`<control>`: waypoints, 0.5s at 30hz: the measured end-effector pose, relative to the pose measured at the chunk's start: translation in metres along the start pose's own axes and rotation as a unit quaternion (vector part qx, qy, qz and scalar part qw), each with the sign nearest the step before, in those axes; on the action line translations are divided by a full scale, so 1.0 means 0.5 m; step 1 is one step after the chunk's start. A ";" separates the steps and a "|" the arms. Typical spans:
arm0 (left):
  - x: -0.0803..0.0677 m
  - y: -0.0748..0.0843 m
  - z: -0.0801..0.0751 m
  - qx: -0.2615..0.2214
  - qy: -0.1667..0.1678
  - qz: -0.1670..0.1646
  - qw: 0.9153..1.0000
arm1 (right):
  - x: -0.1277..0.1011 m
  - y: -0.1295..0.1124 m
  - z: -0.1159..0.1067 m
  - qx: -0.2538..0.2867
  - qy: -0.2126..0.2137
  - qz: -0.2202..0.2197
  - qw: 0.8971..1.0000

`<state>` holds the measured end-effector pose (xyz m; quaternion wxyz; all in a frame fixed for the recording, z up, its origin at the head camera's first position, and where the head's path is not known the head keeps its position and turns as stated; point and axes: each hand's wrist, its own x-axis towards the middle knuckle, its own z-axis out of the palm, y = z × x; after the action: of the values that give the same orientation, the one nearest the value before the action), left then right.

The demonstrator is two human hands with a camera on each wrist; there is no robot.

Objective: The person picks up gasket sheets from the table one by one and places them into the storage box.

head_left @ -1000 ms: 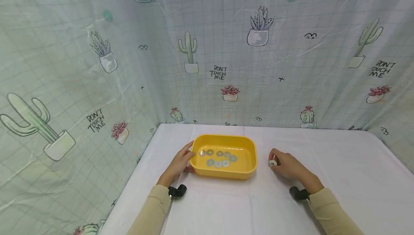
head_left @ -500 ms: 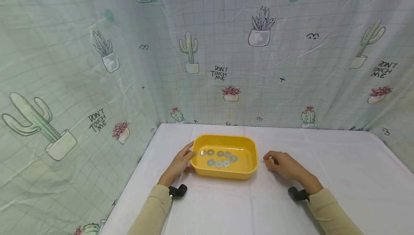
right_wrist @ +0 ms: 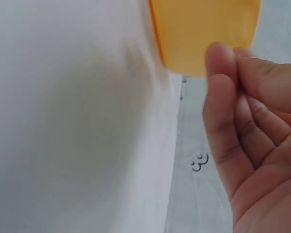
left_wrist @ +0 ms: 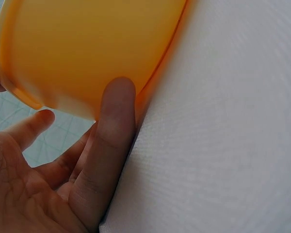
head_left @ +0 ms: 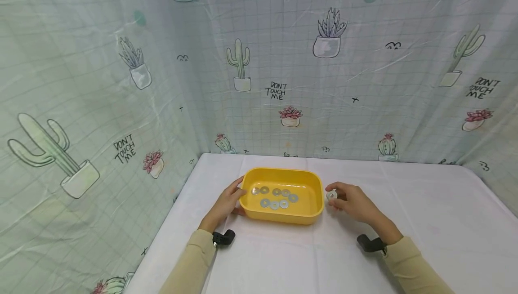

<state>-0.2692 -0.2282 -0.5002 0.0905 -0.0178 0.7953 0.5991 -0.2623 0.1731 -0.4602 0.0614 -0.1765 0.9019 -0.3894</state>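
A shallow yellow plastic tray [head_left: 308, 198] sits on the table with several flat metal washers [head_left: 284, 204] lying inside it. My left hand [head_left: 223, 204] holds the tray's left end, with fingers at the rim. In the left wrist view the thumb [left_wrist: 117, 116] lies against the tray's outer wall. My right hand [head_left: 356, 203] pinches one washer [head_left: 331, 194] between thumb and fingertips, just outside the tray's right end. The right wrist view shows the fingertips [right_wrist: 220, 87] together, overlapping the tray wall [right_wrist: 199, 34]; the washer is hidden there.
The table [head_left: 275, 258] has a white cover. Behind it and at the left hangs a cloth [head_left: 259, 118] printed with cacti. Each wrist bears a small black camera, the left camera [head_left: 224, 237] and the right camera [head_left: 370, 243].
My right hand has moved left with the washer, from the table at the right up to the tray's right end. The left hand and the tray have stayed in place.
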 end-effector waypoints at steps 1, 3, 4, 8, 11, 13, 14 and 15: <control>0.001 -0.001 0.000 0.001 0.000 0.001 1.000 | 0.000 -0.004 0.000 0.002 0.005 -0.002 1.000; 0.002 -0.002 0.000 0.000 0.002 0.002 1.000 | 0.000 -0.012 0.002 0.005 0.016 -0.009 1.000; 0.002 -0.002 0.000 0.000 0.002 0.002 1.000 | 0.000 -0.015 0.003 0.006 0.021 -0.015 1.000; 0.004 -0.004 0.001 -0.004 0.000 0.006 1.000 | -0.002 -0.029 0.007 0.006 0.041 -0.031 0.999; 0.004 -0.005 0.002 -0.005 -0.002 0.008 1.000 | -0.006 -0.039 0.010 0.002 0.057 -0.031 0.998; 0.004 -0.005 0.002 -0.005 -0.003 0.009 1.000 | -0.007 -0.046 0.012 0.001 0.068 -0.031 0.997; 0.004 -0.004 0.002 -0.005 -0.003 0.010 1.000 | -0.008 -0.049 0.012 0.000 0.073 -0.032 0.997; 0.004 -0.004 0.002 -0.004 -0.004 0.014 1.000 | -0.007 -0.051 0.013 0.000 0.078 -0.033 0.996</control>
<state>-0.2705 -0.2278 -0.5025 0.0849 -0.0050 0.7927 0.6036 -0.2506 0.1537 -0.4462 -0.0222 -0.1757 0.8977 -0.4035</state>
